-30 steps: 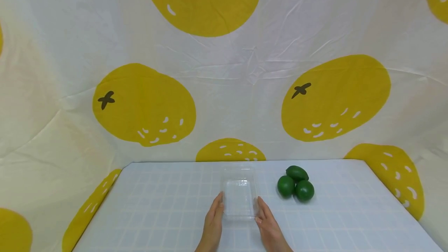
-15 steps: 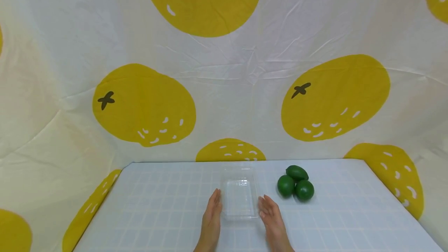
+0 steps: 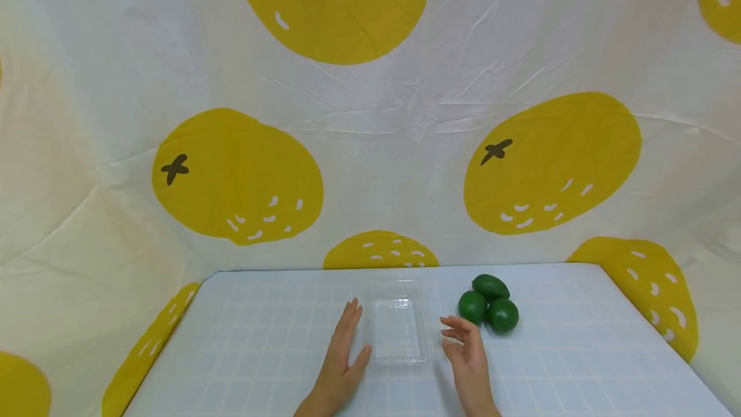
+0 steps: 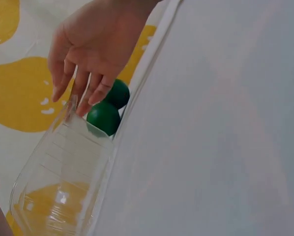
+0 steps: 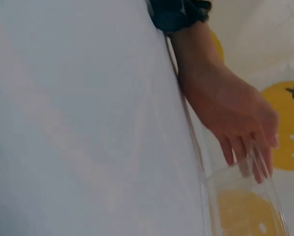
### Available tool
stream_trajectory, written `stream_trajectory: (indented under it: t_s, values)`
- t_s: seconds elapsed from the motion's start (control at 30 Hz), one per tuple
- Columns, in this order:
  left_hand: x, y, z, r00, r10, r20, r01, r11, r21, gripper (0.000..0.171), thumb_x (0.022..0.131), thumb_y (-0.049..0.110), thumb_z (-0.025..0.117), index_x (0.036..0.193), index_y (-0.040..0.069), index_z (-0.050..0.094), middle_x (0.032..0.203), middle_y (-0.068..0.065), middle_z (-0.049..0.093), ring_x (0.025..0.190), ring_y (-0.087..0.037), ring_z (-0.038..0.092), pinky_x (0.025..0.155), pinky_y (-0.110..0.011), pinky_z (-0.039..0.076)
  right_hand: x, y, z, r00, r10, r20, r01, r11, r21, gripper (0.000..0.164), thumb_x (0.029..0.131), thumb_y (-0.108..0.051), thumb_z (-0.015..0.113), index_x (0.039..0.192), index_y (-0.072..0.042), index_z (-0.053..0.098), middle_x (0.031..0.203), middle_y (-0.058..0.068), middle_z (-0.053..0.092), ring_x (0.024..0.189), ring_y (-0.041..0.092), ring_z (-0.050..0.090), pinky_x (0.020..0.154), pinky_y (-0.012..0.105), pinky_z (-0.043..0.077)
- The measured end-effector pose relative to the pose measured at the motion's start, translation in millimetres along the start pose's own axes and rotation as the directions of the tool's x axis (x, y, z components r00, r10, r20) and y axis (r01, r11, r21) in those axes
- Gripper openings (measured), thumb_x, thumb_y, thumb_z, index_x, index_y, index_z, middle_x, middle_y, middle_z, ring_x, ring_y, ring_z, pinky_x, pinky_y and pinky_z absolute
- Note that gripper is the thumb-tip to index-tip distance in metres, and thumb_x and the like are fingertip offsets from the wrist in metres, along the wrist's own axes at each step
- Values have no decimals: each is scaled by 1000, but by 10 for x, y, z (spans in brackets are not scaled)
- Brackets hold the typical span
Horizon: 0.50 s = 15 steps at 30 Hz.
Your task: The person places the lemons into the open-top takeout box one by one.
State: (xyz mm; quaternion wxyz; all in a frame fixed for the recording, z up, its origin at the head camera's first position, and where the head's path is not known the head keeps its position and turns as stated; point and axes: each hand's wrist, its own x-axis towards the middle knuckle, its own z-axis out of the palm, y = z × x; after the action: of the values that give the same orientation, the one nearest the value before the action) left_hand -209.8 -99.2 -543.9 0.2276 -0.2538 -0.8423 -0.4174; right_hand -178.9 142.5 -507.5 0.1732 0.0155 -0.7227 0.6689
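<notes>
A clear plastic container [image 3: 399, 360] lies on the table in the head view, with its long side pointing away from me. My left hand [image 3: 338, 362] is beside its left wall with straight fingers, the thumb close to the rim; touching or not, I cannot tell. To the right of the container, my right hand [image 3: 470, 359] has loosely bent fingers and holds nothing. Just beyond it sit three green limes, a front right lime [image 3: 502, 315], a left lime [image 3: 472, 307] and a back lime [image 3: 491, 286]. The left wrist view shows the right hand [image 4: 95, 46] across the container.
A pale checked cloth covers the table [image 3: 266, 340]. Behind it and at both sides hangs a white curtain [image 3: 393, 172] printed with large yellow fruits. A dark sleeve [image 5: 179, 14] is around the left wrist in the right wrist view.
Both hands have come away from the container's sides. The right hand has shifted right toward the limes, and the left hand has spread its thumb and moved slightly left. Container and limes stay in place.
</notes>
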Motion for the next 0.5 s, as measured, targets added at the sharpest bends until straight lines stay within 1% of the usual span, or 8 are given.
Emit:
stream_trajectory:
  t_s: [0.07, 0.13, 0.2, 0.23, 0.3, 0.4, 0.43, 0.5]
  values:
    - [6, -30, 3, 997, 75, 24, -77, 995, 65, 68, 92, 23, 57, 149, 9, 24, 154, -12, 21, 140, -32, 20, 112, -15, 3, 55, -50, -28, 999, -31, -11, 31, 1000, 3, 34, 94, 0, 51, 126, -4, 43, 123, 9, 54, 105, 24, 50, 79, 21, 44]
    - [10, -40, 6, 992, 116, 59, -122, 986, 116, 70, 92, 30, 56, 150, 9, 21, 155, -12, 19, 140, -34, 19, 112, -20, 3, 118, -105, -63, 998, -60, -23, 60, 998, 16, 33, 94, 0, 50, 126, -4, 43, 124, 10, 53, 107, 26, 48, 81, 19, 43]
    - [7, -36, 5, 989, 110, 99, -124, 982, 145, 72, 92, 36, 54, 150, 11, 19, 156, -10, 16, 141, -34, 17, 112, -24, 3, 201, -154, -102, 995, -87, -43, 88, 996, 33, 33, 94, 2, 49, 127, -1, 42, 124, 12, 52, 108, 28, 48, 82, 18, 43]
    - [4, -32, 4, 988, 109, 107, -125, 980, 153, 73, 92, 38, 53, 151, 11, 19, 156, -10, 16, 141, -34, 17, 111, -26, 4, 245, -179, -122, 994, -97, -55, 99, 994, 42, 34, 94, 3, 49, 127, 0, 42, 124, 13, 52, 108, 28, 48, 82, 19, 43]
    - [-7, -20, -2, 988, 78, 130, -98, 983, 154, 74, 92, 40, 53, 151, 14, 17, 157, -8, 15, 142, -32, 14, 111, -29, 3, 344, -210, -160, 989, -121, -82, 126, 991, 52, 34, 94, 4, 49, 127, 2, 42, 124, 15, 52, 108, 27, 48, 82, 20, 43]
    - [-15, -8, -6, 988, 56, 142, -78, 985, 156, 75, 91, 39, 56, 151, 14, 17, 157, -7, 15, 142, -30, 13, 111, -29, 4, 495, -203, -217, 972, -200, -121, 199, 980, -18, 38, 90, 7, 53, 127, 3, 43, 124, 16, 52, 106, 23, 49, 82, 25, 41]
    - [-14, -7, -5, 988, 65, 138, -87, 984, 158, 75, 91, 37, 56, 151, 13, 18, 157, -8, 16, 142, -31, 15, 112, -29, 6, 538, -191, -239, 964, -232, -129, 226, 972, -65, 40, 89, 7, 54, 127, 1, 44, 125, 15, 52, 106, 21, 48, 82, 25, 39]
    - [-9, -9, 1, 988, 67, 139, -89, 984, 156, 76, 90, 36, 57, 151, 14, 18, 157, -6, 15, 142, -30, 15, 113, -25, 5, 614, -149, -287, 941, -306, -144, 280, 944, -176, 44, 86, 7, 58, 128, 0, 46, 124, 13, 53, 107, 20, 48, 84, 23, 36]
